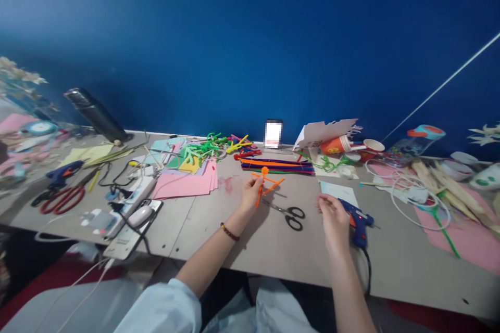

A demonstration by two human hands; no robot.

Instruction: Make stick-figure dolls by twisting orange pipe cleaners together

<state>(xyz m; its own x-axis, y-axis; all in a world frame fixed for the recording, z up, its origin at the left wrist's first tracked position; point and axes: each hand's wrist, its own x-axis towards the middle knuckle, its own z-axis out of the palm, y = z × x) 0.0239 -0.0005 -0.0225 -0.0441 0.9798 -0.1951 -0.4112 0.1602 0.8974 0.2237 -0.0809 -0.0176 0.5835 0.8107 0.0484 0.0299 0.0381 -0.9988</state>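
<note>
My left hand (pixel 251 193) is closed in a pinch on an orange pipe-cleaner figure (pixel 266 183) with a round head, held just above the grey table (pixel 219 229). My right hand (pixel 333 215) hovers with loosely curled fingers beside a blue glue gun (pixel 357 221) that lies on the table at its right; the hand holds nothing that I can see. Black-handled scissors (pixel 289 214) lie between the two hands. A bundle of straight pipe cleaners (pixel 278 165) lies behind the figure.
Pink and coloured paper sheets (pixel 185 182) and twisted pipe cleaners (pixel 211 146) lie at the back left. Red scissors (pixel 62 199), a second glue gun (pixel 62 173) and a power strip (pixel 130 200) sit far left. Paper cups (pixel 344 144), white cable (pixel 406 192) and pink paper (pixel 464 231) fill the right.
</note>
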